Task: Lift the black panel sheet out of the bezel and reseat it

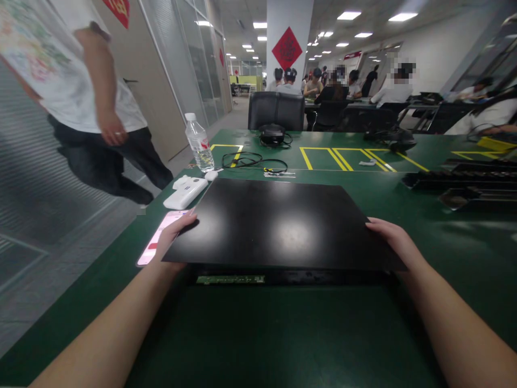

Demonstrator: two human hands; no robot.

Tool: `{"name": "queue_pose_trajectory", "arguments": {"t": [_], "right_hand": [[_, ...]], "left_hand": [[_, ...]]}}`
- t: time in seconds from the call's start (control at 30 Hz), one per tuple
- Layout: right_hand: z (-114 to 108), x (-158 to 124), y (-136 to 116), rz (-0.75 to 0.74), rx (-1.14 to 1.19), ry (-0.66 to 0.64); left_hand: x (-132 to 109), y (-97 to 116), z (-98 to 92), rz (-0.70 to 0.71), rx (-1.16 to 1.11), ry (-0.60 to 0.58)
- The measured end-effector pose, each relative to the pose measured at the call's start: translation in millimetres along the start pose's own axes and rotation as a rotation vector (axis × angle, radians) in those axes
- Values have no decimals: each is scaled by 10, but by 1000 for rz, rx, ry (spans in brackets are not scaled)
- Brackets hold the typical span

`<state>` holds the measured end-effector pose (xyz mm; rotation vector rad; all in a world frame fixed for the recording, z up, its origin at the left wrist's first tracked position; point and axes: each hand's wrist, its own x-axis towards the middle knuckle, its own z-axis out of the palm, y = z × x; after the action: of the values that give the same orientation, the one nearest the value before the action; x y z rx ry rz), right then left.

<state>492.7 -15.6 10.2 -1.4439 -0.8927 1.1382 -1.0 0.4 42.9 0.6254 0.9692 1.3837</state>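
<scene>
1. Dark-green tabletop (pixel 283 339), one, spreads beneath everything.
2. One flat, glossy black rectangular panel (pixel 266 223) is held over it before the person, long axis left to right, shiny face upward.
3. Two hands, the left hand (pixel 172 237) and right hand (pixel 390 237), clasp its opposite short sides, thumbs on top, fingers mostly hidden.
4. One clear plastic bottle (pixel 198 143) stands beyond its far left corner.
5. One pink-screened phone (pixel 161 237) lies by the left hand.
</scene>
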Motion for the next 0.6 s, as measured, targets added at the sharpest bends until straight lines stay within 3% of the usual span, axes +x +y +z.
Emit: {"name": "queue_pose_trajectory", "arguments": {"t": [0.1,0.43,0.6], "right_hand": [[35,-81,-67,129,75,-64],[90,-145,-141,7,57,-22],[119,-193,-174,15,89,6]], "left_hand": [[11,53,-47,10,-22,65],[-196,200,261,116,-20,113],[-185,201,275,138,-40,163]]}}
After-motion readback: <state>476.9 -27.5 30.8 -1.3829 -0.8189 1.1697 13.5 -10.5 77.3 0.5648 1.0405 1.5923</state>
